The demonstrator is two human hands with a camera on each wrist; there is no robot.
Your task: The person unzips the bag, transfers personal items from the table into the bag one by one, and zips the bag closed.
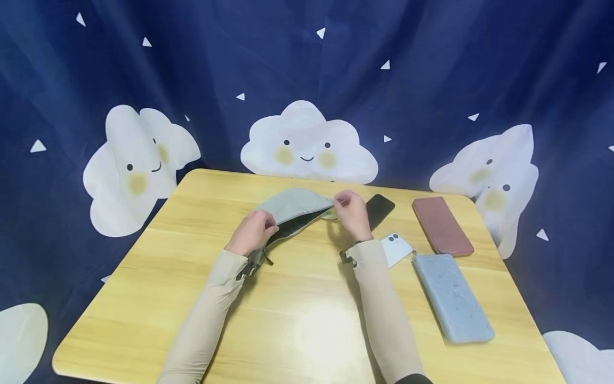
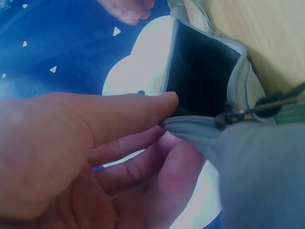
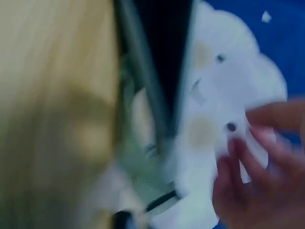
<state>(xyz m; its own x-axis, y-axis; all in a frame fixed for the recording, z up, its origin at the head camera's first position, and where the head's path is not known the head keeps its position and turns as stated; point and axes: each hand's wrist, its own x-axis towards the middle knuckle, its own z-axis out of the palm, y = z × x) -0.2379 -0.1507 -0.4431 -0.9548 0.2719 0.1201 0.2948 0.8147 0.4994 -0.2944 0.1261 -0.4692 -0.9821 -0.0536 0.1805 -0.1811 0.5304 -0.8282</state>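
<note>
A grey-green waist bag (image 1: pixel 293 202) is held above the far middle of the table, its long zipper undone and the dark lining (image 2: pixel 202 71) showing. My left hand (image 1: pixel 249 233) pinches the rim at the bag's left end, thumb over the edge and fingers beneath it, close to the zipper pull (image 2: pixel 233 116). By the bag's other end is my right hand (image 1: pixel 354 214). In the blurred right wrist view, a gap separates its loosely bent fingers (image 3: pixel 238 157) from the opening, and nothing shows between them. The strap's webbing (image 3: pixel 147 179) hangs at that end.
Right of the right hand lie a black phone (image 1: pixel 382 209) and a white phone (image 1: pixel 396 250), the latter partly behind the sleeve. Farther right are a dusty-pink wallet (image 1: pixel 442 225) and a light-blue wallet (image 1: pixel 453 298). A cloud-print curtain (image 1: pixel 307 69) hangs behind the wooden table (image 1: pixel 158 298).
</note>
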